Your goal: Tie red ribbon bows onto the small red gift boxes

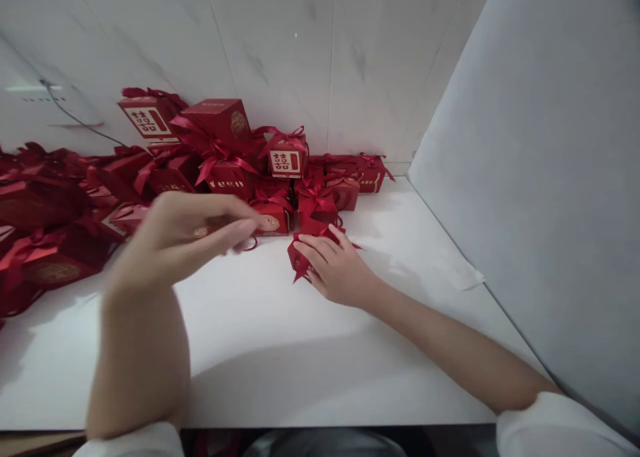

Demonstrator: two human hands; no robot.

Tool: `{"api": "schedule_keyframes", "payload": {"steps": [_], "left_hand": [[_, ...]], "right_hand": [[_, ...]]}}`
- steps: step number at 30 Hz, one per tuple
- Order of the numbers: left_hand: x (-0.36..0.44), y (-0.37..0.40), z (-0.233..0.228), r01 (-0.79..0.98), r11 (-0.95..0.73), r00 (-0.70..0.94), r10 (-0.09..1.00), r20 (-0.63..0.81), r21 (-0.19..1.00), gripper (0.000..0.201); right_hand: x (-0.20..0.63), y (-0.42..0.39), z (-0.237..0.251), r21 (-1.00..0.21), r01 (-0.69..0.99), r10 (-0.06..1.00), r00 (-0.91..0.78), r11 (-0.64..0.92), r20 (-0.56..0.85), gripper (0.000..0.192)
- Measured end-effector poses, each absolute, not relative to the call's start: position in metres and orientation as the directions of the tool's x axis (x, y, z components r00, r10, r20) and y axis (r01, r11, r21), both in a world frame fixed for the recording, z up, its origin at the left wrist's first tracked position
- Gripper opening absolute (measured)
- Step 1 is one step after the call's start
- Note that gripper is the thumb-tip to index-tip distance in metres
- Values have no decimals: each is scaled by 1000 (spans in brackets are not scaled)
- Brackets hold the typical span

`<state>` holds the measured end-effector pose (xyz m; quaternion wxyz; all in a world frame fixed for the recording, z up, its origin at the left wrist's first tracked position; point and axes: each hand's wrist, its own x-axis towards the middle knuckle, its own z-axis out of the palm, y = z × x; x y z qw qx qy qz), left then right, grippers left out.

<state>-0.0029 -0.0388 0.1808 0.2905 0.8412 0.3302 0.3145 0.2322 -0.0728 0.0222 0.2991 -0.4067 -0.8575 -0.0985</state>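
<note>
My right hand (345, 270) rests over a small red gift box (294, 250) with a ribbon bow, its fingers curled over the top and near side. The fingers cover much of this box, which sits on the white tabletop (320, 377). To the left, my left hand (195, 237) is raised above the table, slightly blurred. Its thumb and index finger come together at the tips, and nothing shows between them. Just behind those fingertips stands another red gift box (277, 222) with a round gold emblem; a thin red cord loop (251, 245) lies close by.
Red gift boxes with bows are heaped along the wall, including a box with a white label (146, 122) on top and a dense pile (55, 263) at left. A tiled wall (280, 50) stands behind. A pale panel (545, 177) bounds the right side.
</note>
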Motion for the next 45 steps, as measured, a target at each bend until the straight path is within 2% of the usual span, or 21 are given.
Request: {"api": "schedule_keyframes", "payload": {"steps": [3,7,11,13,16,17,18,19,21,23,26,29,33,36,38,40,42,45], "left_hand": [[32,-1,142,460,-670,714,669,206,583,24],[55,23,97,458,-805,817,548,178,377,25],[54,22,90,501,-799,804,572,163,332,23],[51,22,92,519,-781,782,598,175,348,16],[48,26,94,493,-756,792,595,137,431,14],[47,28,93,474,-744,805,583,111,471,16],[46,29,93,458,-732,818,569,82,505,19],[46,29,93,448,-721,828,558,59,529,21],[46,29,93,448,-705,831,555,36,550,23],[46,28,92,460,-701,821,569,38,545,23],[48,25,86,469,-697,803,592,66,543,18],[49,21,74,460,-648,765,636,100,608,17],[42,11,55,399,-477,662,741,113,784,23],[33,-1,44,315,-386,603,787,131,867,24],[27,-9,39,232,-376,592,786,176,897,23],[23,-15,35,178,-386,588,780,217,905,30],[20,-19,32,169,-397,576,783,236,902,32],[19,-22,31,179,-397,559,794,238,900,21]], "right_hand": [[232,-73,6,-41,778,640,-485,627,597,42],[235,-70,-8,-110,779,651,-428,618,627,40],[241,-70,-10,-146,763,651,-415,629,636,40],[245,-73,-5,-88,710,566,-473,698,675,35],[254,-79,16,20,509,324,-578,861,749,26],[258,-81,25,28,461,273,-573,887,772,28],[262,-83,34,12,452,268,-549,892,791,27],[266,-84,43,-37,491,325,-517,870,792,25],[275,-83,55,-204,636,536,-386,744,751,22],[282,-79,58,-371,731,731,-250,573,635,22],[287,-71,49,-518,745,881,-199,421,429,27],[288,-67,39,-529,764,919,-216,370,331,33],[285,-71,42,-501,783,921,-233,368,312,35],[280,-79,48,-472,794,917,-261,382,303,39],[275,-86,51,-414,818,911,-302,399,280,48],[271,-91,50,-375,825,904,-355,423,238,56],[269,-95,50,-371,815,896,-400,445,195,58],[271,-98,51,-390,789,879,-440,475,183,55]]}}
